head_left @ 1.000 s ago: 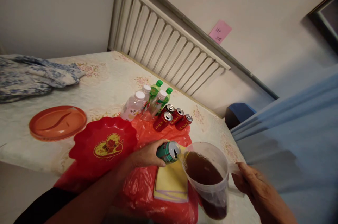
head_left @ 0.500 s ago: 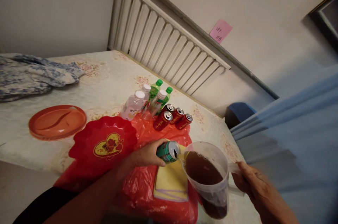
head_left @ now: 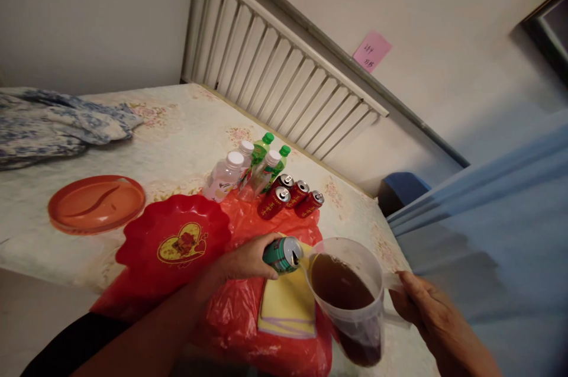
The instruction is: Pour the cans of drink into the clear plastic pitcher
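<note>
My left hand point(head_left: 246, 260) is closed around a green can point(head_left: 283, 254), tipped on its side with its opened top at the rim of a clear plastic jug point(head_left: 350, 300). Liquid runs from the can into the jug, which holds dark brown liquid. My right hand point(head_left: 428, 315) is wrapped round the jug's handle at the right. Under the can lies a folded yellow cloth point(head_left: 288, 306) on a red plastic bag point(head_left: 248, 318).
Three red cans point(head_left: 290, 199) and several small bottles point(head_left: 248, 173) stand behind on the flowered table cover point(head_left: 177, 134). A red heart dish point(head_left: 171, 244) and an orange plate point(head_left: 95, 204) lie at left. A blue patterned cloth point(head_left: 57, 125), radiator point(head_left: 275, 81) and blue bin point(head_left: 402, 187) are around.
Almost nothing has moved; the can stays tipped at the jug's rim and the view has shifted very slightly.
</note>
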Tool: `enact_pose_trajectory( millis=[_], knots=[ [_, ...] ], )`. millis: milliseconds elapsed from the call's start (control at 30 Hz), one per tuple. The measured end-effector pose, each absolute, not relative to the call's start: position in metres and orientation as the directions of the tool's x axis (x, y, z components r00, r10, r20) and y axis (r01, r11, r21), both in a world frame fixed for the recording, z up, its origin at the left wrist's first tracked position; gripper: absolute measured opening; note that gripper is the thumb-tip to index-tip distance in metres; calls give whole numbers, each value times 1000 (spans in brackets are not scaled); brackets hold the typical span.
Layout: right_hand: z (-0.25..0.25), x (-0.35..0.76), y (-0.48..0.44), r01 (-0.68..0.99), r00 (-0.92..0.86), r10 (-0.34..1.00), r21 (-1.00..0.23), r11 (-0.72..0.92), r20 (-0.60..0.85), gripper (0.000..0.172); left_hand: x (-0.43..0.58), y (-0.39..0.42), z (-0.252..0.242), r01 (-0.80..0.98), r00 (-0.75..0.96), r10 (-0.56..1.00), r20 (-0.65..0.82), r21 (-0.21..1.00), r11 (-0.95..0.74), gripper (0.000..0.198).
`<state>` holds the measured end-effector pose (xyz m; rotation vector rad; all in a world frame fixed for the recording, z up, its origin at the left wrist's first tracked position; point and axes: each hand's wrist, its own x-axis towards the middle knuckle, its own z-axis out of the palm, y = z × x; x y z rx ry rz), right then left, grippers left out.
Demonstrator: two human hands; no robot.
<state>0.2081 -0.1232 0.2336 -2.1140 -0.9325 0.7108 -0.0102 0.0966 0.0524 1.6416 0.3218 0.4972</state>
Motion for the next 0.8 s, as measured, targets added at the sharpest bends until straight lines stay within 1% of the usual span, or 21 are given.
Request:
enact_pose_trajectory(
  millis=[167,500,600,800],
  knots=[
    [234,207,-123,408,602,779,-770,-491,-178,58,-9,97,49,-86,862,486,145,986,-142,81],
    [236,211,-124,425,572,789,-741,-519,-225,61,-8,97,50,-89,866,482,133,990,-112,79],
    [236,213,-124,438,563,796,-736,-516,-222,60,-9,96,52,-88,867,482,128,991,-104,76],
    [234,216,-124,436,562,797,-738,-514,-223,61,-9,96,54,-98,870,474,138,989,-108,77]
  ],
)
